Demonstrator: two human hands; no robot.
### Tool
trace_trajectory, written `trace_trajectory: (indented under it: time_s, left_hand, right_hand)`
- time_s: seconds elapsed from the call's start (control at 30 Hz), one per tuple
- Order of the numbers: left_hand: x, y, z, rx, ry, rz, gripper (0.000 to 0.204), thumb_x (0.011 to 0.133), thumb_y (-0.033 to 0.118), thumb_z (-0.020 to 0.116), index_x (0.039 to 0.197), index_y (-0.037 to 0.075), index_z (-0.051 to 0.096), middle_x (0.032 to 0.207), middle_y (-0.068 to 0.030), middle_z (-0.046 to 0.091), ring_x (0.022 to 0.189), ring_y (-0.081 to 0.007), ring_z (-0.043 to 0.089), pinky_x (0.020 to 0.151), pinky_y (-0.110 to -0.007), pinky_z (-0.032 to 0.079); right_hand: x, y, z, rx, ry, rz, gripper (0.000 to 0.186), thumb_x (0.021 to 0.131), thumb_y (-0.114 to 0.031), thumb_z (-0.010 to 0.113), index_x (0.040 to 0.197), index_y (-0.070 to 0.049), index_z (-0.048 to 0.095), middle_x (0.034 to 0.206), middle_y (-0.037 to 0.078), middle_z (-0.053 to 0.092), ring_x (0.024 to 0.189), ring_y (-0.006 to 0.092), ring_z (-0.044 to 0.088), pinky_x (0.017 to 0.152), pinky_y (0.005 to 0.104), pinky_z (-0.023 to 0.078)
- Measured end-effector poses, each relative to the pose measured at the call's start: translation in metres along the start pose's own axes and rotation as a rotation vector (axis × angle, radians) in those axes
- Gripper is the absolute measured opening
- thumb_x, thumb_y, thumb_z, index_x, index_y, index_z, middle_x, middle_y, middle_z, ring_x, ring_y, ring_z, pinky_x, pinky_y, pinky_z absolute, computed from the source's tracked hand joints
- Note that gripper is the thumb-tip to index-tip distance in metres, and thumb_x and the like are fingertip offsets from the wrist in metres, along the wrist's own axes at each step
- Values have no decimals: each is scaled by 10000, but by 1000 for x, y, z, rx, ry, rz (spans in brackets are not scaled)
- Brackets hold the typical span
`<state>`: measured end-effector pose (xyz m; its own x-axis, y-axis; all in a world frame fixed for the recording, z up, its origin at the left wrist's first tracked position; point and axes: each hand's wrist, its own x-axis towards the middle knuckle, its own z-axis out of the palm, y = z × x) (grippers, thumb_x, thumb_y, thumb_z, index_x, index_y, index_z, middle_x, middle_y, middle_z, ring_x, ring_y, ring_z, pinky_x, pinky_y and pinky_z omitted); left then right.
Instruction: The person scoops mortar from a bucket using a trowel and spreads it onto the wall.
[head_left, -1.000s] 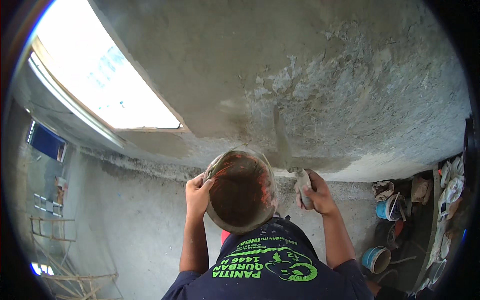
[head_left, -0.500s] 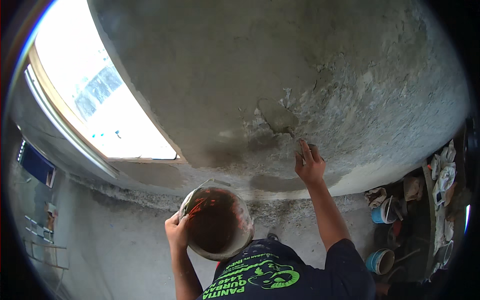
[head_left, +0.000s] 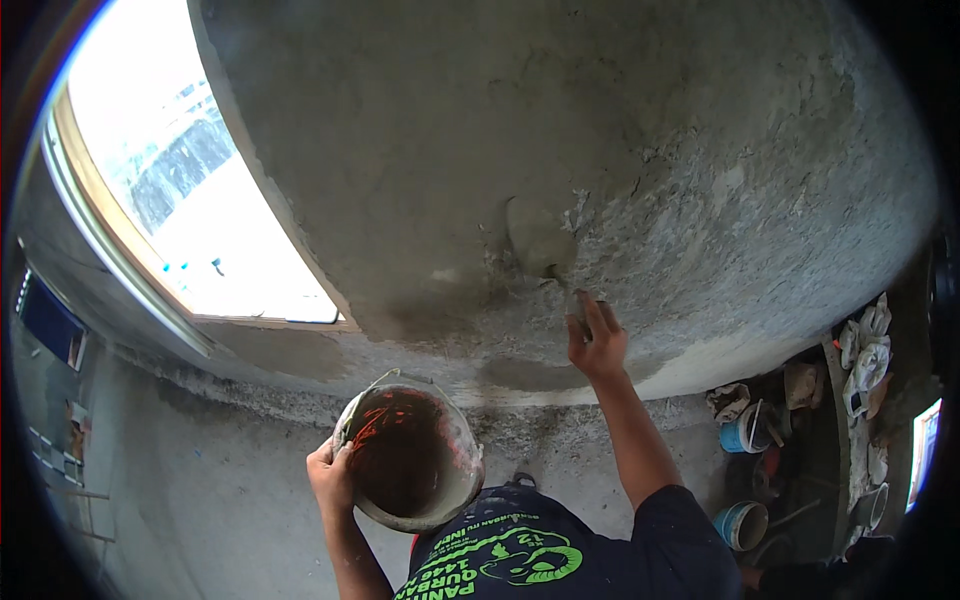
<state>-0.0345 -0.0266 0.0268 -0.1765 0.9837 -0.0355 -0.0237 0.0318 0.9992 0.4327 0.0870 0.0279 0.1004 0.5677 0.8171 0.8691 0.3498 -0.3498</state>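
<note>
My left hand (head_left: 330,468) grips the left rim of a dirty round bucket (head_left: 410,460), red inside with dark muddy residue in it, held low before me. My right hand (head_left: 598,338) is closed around the handle of a mortar-coated trowel (head_left: 540,240), whose grey blade lies against the wall (head_left: 680,240) up and to the right of the bucket. The wall has smooth damp plaster and rougher, flaking patches around the blade.
A bright window opening (head_left: 170,190) is at the left, with metal frames (head_left: 60,455) beyond on the lower left. Blue buckets (head_left: 738,432), another pail (head_left: 742,522), sacks (head_left: 866,370) and a long board stand at the lower right along the concrete floor (head_left: 240,460).
My right hand has risen from beside the bucket to the wall with the trowel, then shifted slightly left. My left hand and the bucket have moved down and left; the view has shifted.
</note>
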Motion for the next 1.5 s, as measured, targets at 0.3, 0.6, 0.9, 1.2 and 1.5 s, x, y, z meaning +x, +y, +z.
trace_trajectory:
  time_s: [0.3,0.6,0.9,1.2,1.5]
  left_hand:
    - [10,-4,-4,-1,26,4,284,973,33,628,1185,-122,737,1036,-55,769,901,-102,672,829,-262,541]
    - [26,-8,3,86,-102,33,230,965,41,642,1119,-85,758,956,32,707,851,-63,600,796,-244,494]
    - [28,6,3,276,-53,126,182,915,118,692,965,-56,675,722,-26,462,726,-83,467,660,-315,436]
    - [43,15,17,149,-221,69,195,931,97,718,873,-74,645,743,13,548,712,-59,458,618,-277,394]
    - [27,18,11,-11,-329,256,303,903,7,718,717,-63,490,926,-84,681,733,-74,484,602,-272,380]
  right_hand:
    - [-47,-8,-6,-30,-116,-48,467,898,-178,769,1359,-127,713,865,94,708,626,254,715,554,393,589]
    - [-45,27,-29,-207,2,121,487,938,-191,749,1414,-123,669,968,133,717,759,352,735,604,451,585]
    - [-266,-5,-81,182,-441,1038,526,968,-243,768,1396,36,645,848,91,717,740,263,729,663,406,587]
    - [-77,-135,-93,407,-1235,507,472,824,-296,879,1180,-40,705,1079,210,749,1051,378,729,945,472,551]
    - [-43,-185,-14,156,-1642,268,314,935,-283,728,1153,-63,779,1079,244,760,1058,441,713,925,513,558]
